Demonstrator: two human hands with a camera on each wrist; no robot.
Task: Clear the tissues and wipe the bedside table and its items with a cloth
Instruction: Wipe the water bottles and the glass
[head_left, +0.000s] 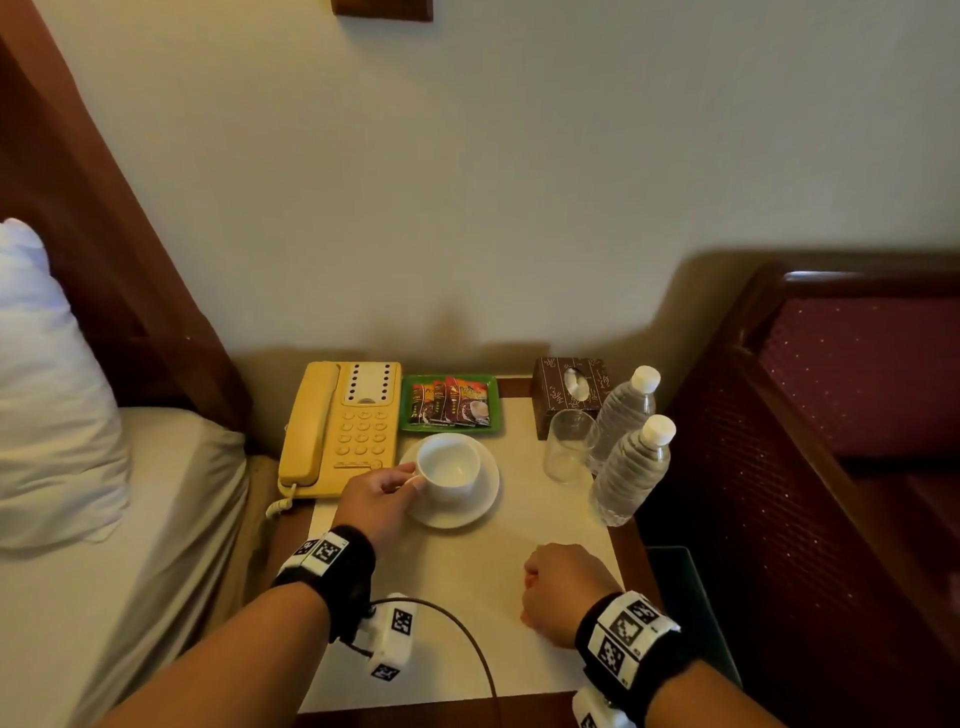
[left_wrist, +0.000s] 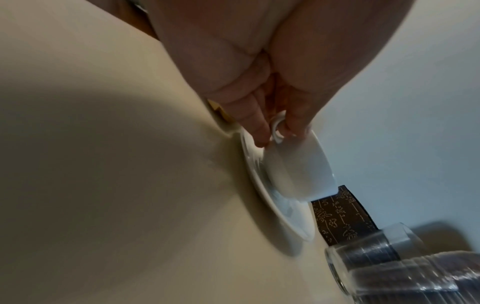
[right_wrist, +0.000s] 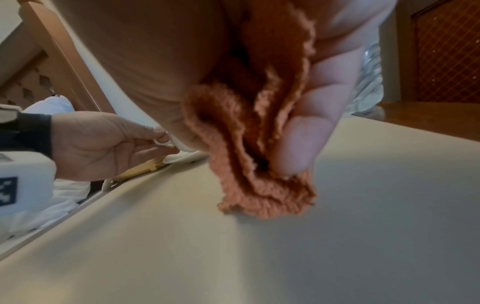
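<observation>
A white cup (head_left: 449, 467) (left_wrist: 298, 166) stands on a white saucer (head_left: 478, 506) (left_wrist: 275, 205) in the middle of the cream bedside table (head_left: 467, 577). My left hand (head_left: 382, 496) (left_wrist: 275, 125) (right_wrist: 103, 144) pinches the cup's handle. My right hand (head_left: 563, 590) (right_wrist: 306, 127) is near the table's front right, curled round a bunched orange cloth (right_wrist: 254, 144) whose lower edge touches the tabletop (right_wrist: 259, 246). A brown tissue box (head_left: 569, 392) (left_wrist: 340, 216) stands at the back right.
A yellow phone (head_left: 340, 426) lies at the back left, a green tray of sachets (head_left: 449, 402) behind the cup. A glass (head_left: 569, 444) (left_wrist: 363, 263) and two water bottles (head_left: 631, 467) stand on the right. Bed and pillow (head_left: 47, 389) lie left, a dark wooden chair (head_left: 831, 415) right.
</observation>
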